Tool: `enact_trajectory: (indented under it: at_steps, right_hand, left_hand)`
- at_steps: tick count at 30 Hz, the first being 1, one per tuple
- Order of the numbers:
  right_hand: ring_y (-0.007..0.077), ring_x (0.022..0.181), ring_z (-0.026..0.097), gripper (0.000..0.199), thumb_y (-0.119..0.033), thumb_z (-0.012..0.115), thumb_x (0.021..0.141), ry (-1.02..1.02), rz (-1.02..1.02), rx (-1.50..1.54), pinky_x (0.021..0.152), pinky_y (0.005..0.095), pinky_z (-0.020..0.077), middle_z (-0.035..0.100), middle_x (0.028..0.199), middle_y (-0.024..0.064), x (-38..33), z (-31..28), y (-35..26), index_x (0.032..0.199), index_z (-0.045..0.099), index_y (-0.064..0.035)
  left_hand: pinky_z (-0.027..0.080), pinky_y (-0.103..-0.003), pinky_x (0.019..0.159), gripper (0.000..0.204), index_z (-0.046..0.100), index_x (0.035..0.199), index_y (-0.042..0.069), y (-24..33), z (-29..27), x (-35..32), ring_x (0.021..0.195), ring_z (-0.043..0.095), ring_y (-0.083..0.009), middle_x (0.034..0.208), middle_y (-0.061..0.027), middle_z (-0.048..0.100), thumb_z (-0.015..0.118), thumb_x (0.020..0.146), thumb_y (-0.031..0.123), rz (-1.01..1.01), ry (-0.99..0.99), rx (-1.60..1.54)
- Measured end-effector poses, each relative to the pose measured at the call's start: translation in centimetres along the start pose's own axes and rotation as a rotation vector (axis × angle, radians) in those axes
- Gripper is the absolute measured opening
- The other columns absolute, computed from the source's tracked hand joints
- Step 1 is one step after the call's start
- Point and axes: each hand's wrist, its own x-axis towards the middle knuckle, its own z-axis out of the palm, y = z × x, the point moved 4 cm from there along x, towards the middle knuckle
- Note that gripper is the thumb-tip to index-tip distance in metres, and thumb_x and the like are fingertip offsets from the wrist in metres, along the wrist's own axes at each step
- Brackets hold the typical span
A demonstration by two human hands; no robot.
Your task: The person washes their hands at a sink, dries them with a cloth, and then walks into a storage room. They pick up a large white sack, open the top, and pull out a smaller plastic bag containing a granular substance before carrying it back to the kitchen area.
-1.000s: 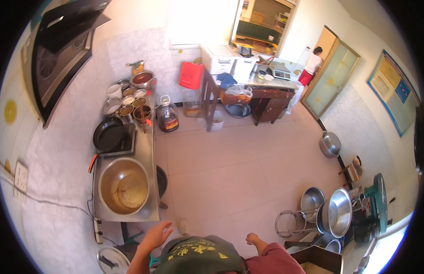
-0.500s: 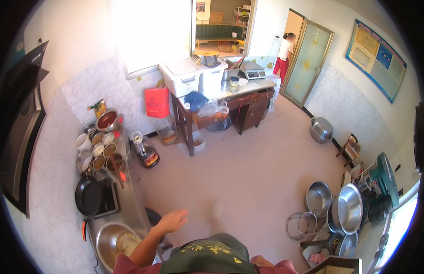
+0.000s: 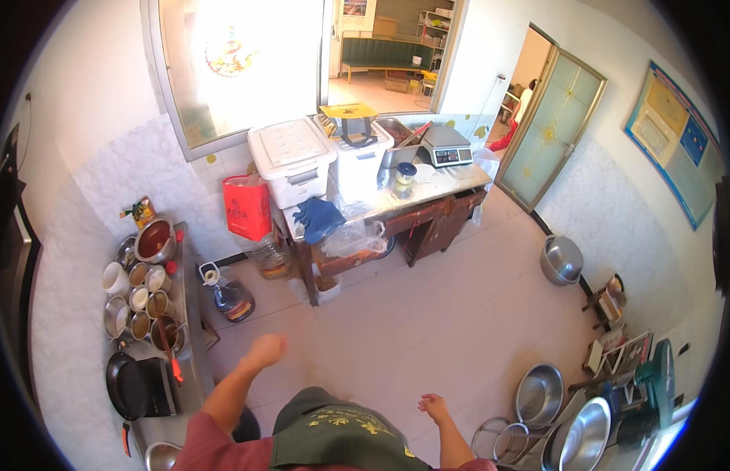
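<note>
My left hand [image 3: 268, 350] is raised over the floor, to the right of the steel counter [image 3: 193, 357]. It is slightly blurred and its fingers are hard to make out; nothing shows in it. My right hand [image 3: 434, 406] hangs in the air beside my dark green apron [image 3: 341, 432], fingers loosely bent and apart, holding nothing. The nearest thing to the left hand is a large oil jug [image 3: 233, 300] on the floor. Ahead stands a worktable [image 3: 365, 206] with white lidded bins [image 3: 292, 157], a scale [image 3: 447, 147], a jar [image 3: 406, 174] and a blue cloth [image 3: 318, 218].
Along the left counter sit several seasoning pots [image 3: 139, 298], a bowl of red sauce [image 3: 155, 241] and a black pan [image 3: 128, 385]. Steel basins [image 3: 540, 394] and a wire stand [image 3: 510, 442] are at right. Beyond the glass door [image 3: 549, 129] a person [image 3: 523, 106] is partly visible.
My view has moved toward the worktable, which now looks larger. My right hand has come into sight. The left hand has swung leftward in the picture, and the person is farther behind the door frame.
</note>
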Motion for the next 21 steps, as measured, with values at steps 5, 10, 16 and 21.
enact_trajectory:
  at_steps: [5, 10, 16, 21]
  right_hand:
    - [0.0181, 0.070, 0.066, 0.024, -0.001, 0.055, 0.084, 0.026, -0.065, -0.133, 0.060, 0.0298, 0.0544, 0.067, 0.084, 0.0145, 5.4, 0.2, -4.8, 0.107, 0.058, 0.0049]
    - [0.0201, 0.067, 0.067, 0.021, -0.005, 0.060, 0.084, 0.151, 0.125, -0.104, 0.059, 0.0300, 0.0547, 0.068, 0.081, 0.0140, 9.4, -1.0, -5.5, 0.102, 0.060, 0.0060]
    - [0.0279, 0.096, 0.060, 0.034, -0.029, 0.065, 0.077, 0.116, -0.034, -0.377, 0.082, 0.0435, 0.0468, 0.067, 0.098, 0.0111, 16.8, -4.9, -1.4, 0.104, 0.063, -0.0075]
    - [0.0224, 0.094, 0.059, 0.027, -0.029, 0.059, 0.086, 0.130, -0.020, -0.334, 0.080, 0.0393, 0.0481, 0.065, 0.094, 0.0095, 20.0, -1.2, -8.9, 0.103, 0.063, -0.0082]
  left_hand:
    - [0.048, -0.049, 0.067, 0.014, 0.058, 0.087, 0.006, -0.9, -3.9, 17.8, 0.078, 0.061, -0.0379, 0.082, -0.0195, 0.063, 0.053, 0.080, 0.017, 0.181, 0.050, 0.114]
    - [0.049, -0.045, 0.070, 0.014, 0.056, 0.092, 0.004, -3.1, -5.9, 35.9, 0.088, 0.059, -0.0342, 0.090, -0.0156, 0.059, 0.055, 0.080, 0.011, 0.236, 0.276, 0.162]
    - [0.051, -0.042, 0.073, 0.051, 0.054, 0.101, 0.006, -5.0, -5.2, 49.4, 0.095, 0.055, -0.0315, 0.096, -0.0131, 0.055, 0.081, 0.061, 0.022, 0.300, 0.041, 0.250]
    - [0.050, -0.041, 0.076, 0.042, 0.057, 0.101, 0.004, -8.7, -5.3, 49.9, 0.096, 0.054, -0.0324, 0.103, -0.0186, 0.052, 0.076, 0.064, 0.013, 0.313, -0.188, 0.289]
